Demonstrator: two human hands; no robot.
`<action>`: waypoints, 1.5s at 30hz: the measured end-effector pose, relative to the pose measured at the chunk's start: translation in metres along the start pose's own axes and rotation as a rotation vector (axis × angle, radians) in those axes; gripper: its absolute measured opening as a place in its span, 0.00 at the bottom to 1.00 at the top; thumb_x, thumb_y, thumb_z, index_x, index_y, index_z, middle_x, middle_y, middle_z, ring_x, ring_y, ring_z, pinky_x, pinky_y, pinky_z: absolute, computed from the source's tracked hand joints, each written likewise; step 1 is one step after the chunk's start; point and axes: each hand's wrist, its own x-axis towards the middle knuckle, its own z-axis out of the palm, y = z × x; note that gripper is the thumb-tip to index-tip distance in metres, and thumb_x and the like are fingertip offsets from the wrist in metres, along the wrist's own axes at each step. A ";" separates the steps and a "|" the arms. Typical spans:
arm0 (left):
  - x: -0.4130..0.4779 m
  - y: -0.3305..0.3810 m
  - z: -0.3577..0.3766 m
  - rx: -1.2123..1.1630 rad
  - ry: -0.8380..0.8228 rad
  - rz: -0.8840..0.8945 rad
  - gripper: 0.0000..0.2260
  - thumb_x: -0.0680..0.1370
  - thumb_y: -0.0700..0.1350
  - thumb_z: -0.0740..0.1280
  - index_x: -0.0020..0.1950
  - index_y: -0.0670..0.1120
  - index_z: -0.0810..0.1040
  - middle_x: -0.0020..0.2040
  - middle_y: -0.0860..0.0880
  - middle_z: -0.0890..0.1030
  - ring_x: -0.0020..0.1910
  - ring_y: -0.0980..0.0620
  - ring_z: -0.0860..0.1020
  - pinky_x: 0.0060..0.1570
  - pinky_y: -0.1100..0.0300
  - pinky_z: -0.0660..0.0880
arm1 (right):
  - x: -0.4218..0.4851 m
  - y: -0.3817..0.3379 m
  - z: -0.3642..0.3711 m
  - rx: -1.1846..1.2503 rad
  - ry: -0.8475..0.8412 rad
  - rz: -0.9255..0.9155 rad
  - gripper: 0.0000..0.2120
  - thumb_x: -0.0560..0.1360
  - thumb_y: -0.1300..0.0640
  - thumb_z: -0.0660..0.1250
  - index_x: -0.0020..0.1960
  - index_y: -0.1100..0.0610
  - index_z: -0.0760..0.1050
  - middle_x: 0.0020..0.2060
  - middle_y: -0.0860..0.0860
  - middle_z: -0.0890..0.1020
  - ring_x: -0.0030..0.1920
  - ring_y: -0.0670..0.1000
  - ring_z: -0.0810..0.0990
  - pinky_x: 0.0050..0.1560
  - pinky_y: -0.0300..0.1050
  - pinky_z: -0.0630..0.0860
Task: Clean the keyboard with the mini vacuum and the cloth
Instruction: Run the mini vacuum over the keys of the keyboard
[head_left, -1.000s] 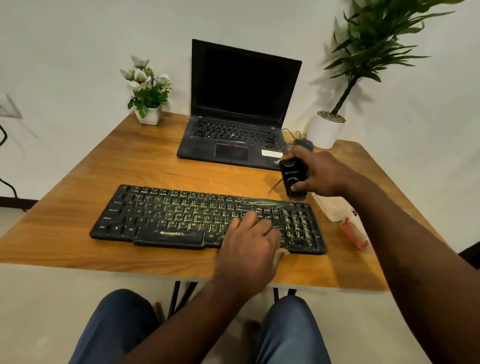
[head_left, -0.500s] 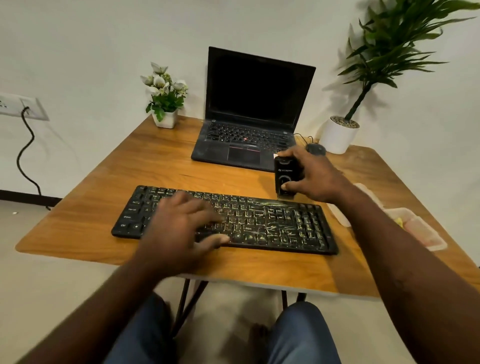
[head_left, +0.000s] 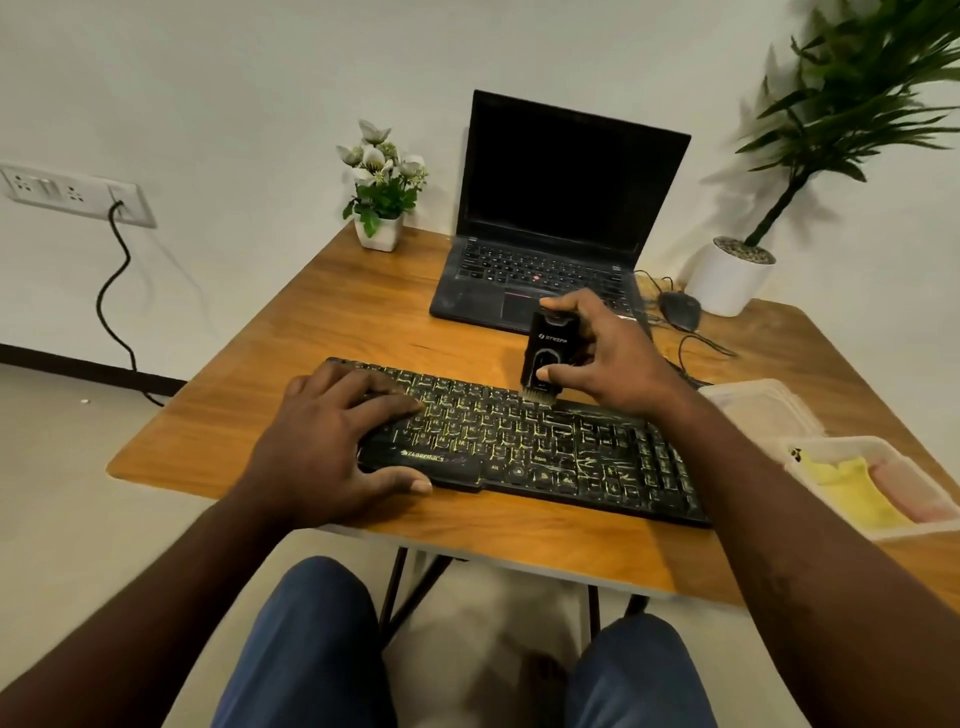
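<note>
A black keyboard (head_left: 545, 441) with yellow-green lettering lies across the near part of the wooden table (head_left: 337, 312). My left hand (head_left: 332, 441) rests flat on its left end, fingers spread over the keys and thumb at the front edge. My right hand (head_left: 602, 358) grips a black mini vacuum (head_left: 548, 353) upright, thumb on its front. The vacuum's brush tip touches the keyboard's back row near the middle. A yellow cloth (head_left: 847, 488) lies in a clear tray (head_left: 904, 525) at the right.
An open laptop (head_left: 561, 218) stands behind the keyboard. A small flower pot (head_left: 382, 208) is at the back left, a tall potted plant (head_left: 737, 270) at the back right. A mouse (head_left: 680, 309) with cable lies beside the laptop. A second clear container (head_left: 758, 410) sits by the tray.
My left hand slid from the keyboard's right part to its left end. My right hand brought the mini vacuum down from beside the keyboard onto its back row. The view shifted left.
</note>
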 end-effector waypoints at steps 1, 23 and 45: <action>-0.001 -0.001 0.000 -0.005 0.024 -0.012 0.39 0.70 0.81 0.58 0.71 0.58 0.77 0.66 0.52 0.77 0.67 0.47 0.69 0.62 0.45 0.66 | 0.001 0.001 0.000 -0.084 0.028 0.001 0.35 0.73 0.58 0.79 0.72 0.41 0.65 0.65 0.51 0.79 0.60 0.51 0.81 0.55 0.46 0.82; 0.002 0.006 -0.007 0.019 -0.118 -0.188 0.55 0.59 0.88 0.55 0.80 0.61 0.64 0.80 0.53 0.63 0.79 0.45 0.56 0.70 0.37 0.67 | -0.039 0.014 -0.006 -0.137 0.053 0.011 0.20 0.69 0.57 0.81 0.54 0.50 0.75 0.49 0.45 0.82 0.50 0.45 0.81 0.47 0.42 0.79; -0.002 -0.002 -0.007 -0.096 -0.067 -0.193 0.60 0.58 0.87 0.61 0.83 0.62 0.48 0.81 0.50 0.57 0.78 0.44 0.55 0.69 0.37 0.68 | -0.023 -0.013 0.005 -0.238 -0.040 -0.079 0.20 0.68 0.54 0.82 0.49 0.46 0.72 0.43 0.42 0.79 0.42 0.42 0.78 0.38 0.39 0.72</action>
